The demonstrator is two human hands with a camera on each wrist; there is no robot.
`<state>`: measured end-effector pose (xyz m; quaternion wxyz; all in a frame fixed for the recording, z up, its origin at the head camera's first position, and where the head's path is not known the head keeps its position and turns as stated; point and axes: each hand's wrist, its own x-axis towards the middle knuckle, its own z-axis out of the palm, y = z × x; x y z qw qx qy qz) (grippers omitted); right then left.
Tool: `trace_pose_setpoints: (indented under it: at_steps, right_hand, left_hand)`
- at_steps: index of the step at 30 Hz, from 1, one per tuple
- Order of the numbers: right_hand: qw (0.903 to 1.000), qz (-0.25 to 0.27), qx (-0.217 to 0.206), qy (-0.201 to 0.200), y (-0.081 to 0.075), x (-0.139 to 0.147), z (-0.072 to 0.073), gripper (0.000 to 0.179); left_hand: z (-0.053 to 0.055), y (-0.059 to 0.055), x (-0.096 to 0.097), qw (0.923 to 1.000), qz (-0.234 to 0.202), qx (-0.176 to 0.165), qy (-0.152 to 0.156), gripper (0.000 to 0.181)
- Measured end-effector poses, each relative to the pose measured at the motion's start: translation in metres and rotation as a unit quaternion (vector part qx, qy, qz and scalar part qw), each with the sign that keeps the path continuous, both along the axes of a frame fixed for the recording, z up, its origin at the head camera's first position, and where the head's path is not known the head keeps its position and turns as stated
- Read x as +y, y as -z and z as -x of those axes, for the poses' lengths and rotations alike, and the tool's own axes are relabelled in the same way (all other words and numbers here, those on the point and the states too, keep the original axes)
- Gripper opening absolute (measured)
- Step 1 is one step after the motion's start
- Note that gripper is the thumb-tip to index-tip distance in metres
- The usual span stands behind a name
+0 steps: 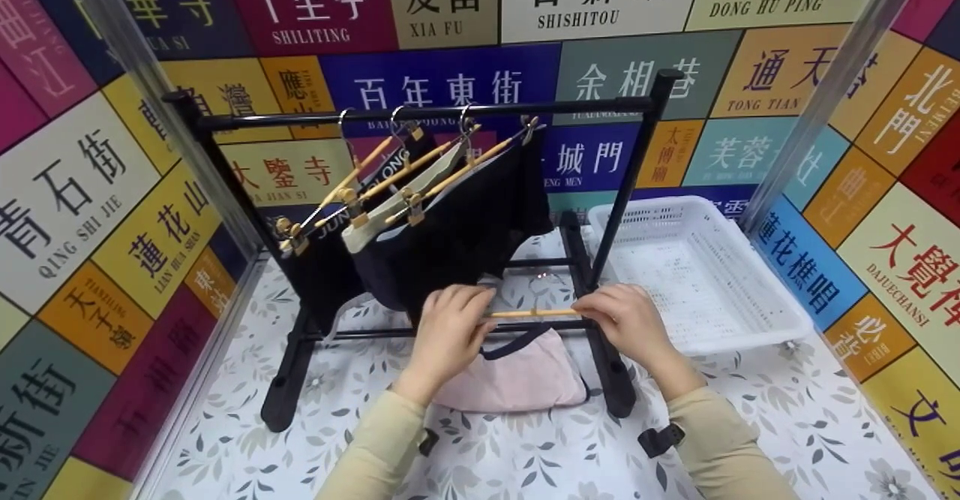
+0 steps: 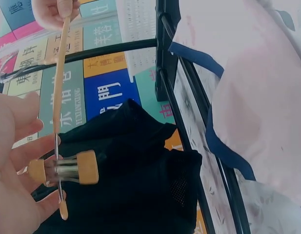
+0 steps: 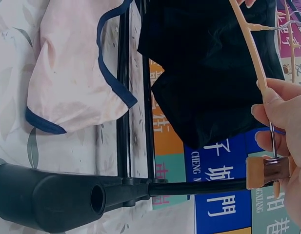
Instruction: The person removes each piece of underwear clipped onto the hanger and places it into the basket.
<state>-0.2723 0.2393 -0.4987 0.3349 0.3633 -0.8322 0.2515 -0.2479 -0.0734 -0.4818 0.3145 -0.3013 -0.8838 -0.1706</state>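
Both hands hold a wooden clip hanger (image 1: 534, 312) level, low in front of the rack. My left hand (image 1: 454, 327) grips its left end, and a tan clip (image 2: 88, 167) sits beside those fingers in the left wrist view. At the other end, my right hand (image 1: 628, 321) pinches the bar between thumb and fingers, near a second clip (image 3: 256, 173). No cloth hangs from this hanger. Below it, a pale pink garment (image 1: 525, 380) with navy trim lies on the patterned tabletop, partly hidden by the left hand and forearm.
A black garment rack (image 1: 270, 119) stands across the table, carrying several hangers with dark garments (image 1: 465, 233) clipped on at its left and middle. To the right sits a white perforated basket (image 1: 750, 332). Sign-printed walls (image 1: 442, 83) enclose the back and sides.
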Motion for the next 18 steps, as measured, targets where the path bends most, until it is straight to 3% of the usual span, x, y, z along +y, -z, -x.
trace_pose_setpoints:
  at_steps: [11, 18]
  right_hand:
    - [1.0, -0.002, -0.003, -0.002, -0.0003, -0.0051, 0.0015, 0.017]
    - [1.0, 0.003, 0.003, -0.009, -0.0007, -0.0083, 0.0018, 0.019]
  left_hand:
    - [-0.0024, 0.006, 0.0086, 0.9993, -0.01, 0.029, -0.02, 0.037]
    - [-0.0012, 0.0095, 0.0091, 0.9981, -0.028, 0.046, -0.031, 0.019]
